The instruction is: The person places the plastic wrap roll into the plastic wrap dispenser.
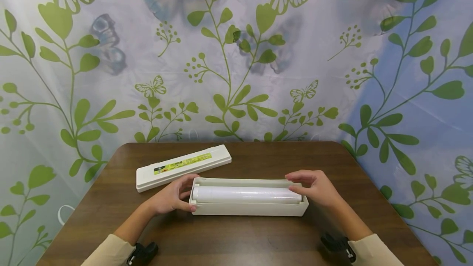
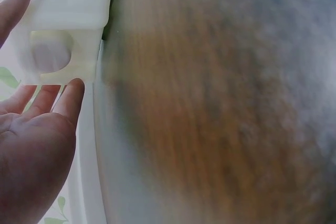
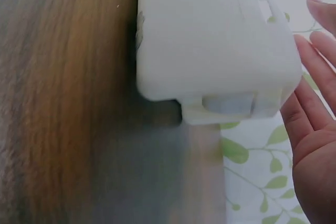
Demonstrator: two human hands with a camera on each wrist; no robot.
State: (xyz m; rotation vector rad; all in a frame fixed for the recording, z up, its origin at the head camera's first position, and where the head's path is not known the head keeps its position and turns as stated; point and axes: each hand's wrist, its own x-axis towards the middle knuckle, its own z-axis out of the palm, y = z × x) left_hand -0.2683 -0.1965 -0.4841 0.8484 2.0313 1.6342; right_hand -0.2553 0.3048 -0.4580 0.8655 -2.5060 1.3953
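Observation:
A long white plastic box (image 1: 247, 209) lies uncovered on the table, with a roll of white, glossy plastic film (image 1: 244, 194) inside it. My left hand (image 1: 171, 196) grips the box's left end, thumb at the front corner and fingers behind. In the left wrist view the roll's round end (image 2: 52, 55) shows through the end of the box. At the opposite end, my right hand (image 1: 318, 186) has its thumb above the roll and its fingers by the back rim. The right wrist view shows those fingers (image 3: 315, 66) fairly straight alongside the box; firm contact is hard to make out.
Behind the box, toward the left, lies a white lid (image 1: 218, 155) with a yellow-green label (image 1: 182, 163), set at a slant. The brown wooden table (image 1: 281, 155) ends at a curtain (image 1: 236, 52) printed with leaves and butterflies.

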